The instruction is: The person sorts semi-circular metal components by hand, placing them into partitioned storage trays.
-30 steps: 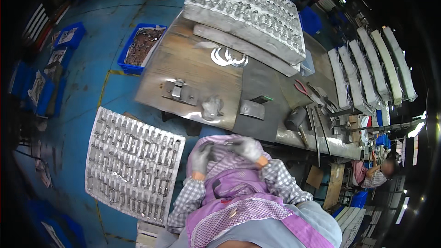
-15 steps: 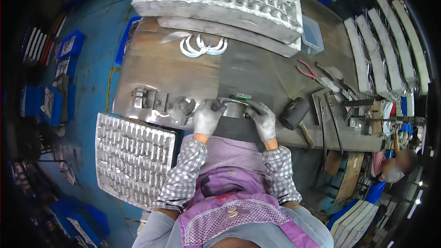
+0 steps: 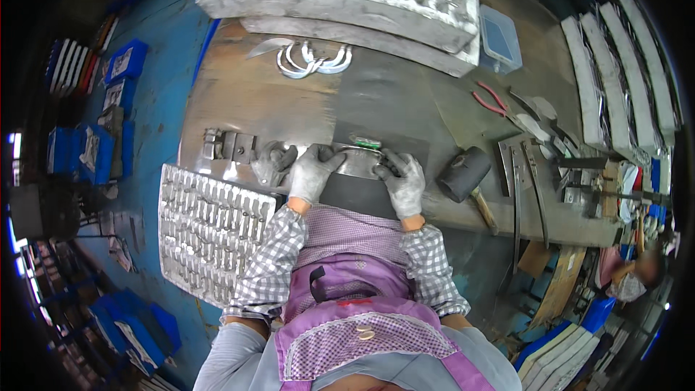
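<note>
A thin curved metal piece (image 3: 359,150) spans the gap between my hands at the table's near side, over a dark mat. My left hand (image 3: 310,175), in a grey-white work glove, pinches its left end. On its right end, the fingers of my gloved right hand (image 3: 403,182) are closed. Just behind the piece lies a small green item (image 3: 366,143), whose kind I cannot make out. A crumpled glove (image 3: 273,164) rests beside my left hand. Farther back are several shiny curved metal handles (image 3: 313,67) in a cluster.
A black-headed mallet (image 3: 464,174) and red-handled pliers (image 3: 492,99) lie to the right. At left sits a metal block fixture (image 3: 230,146). White foam trays of metal parts stand at the back (image 3: 347,23) and lower left (image 3: 210,235). A clear plastic bin (image 3: 501,42) is back right.
The view has shifted slightly, so the table and things on it appear displaced. Both hands keep their hold on the curved metal piece.
</note>
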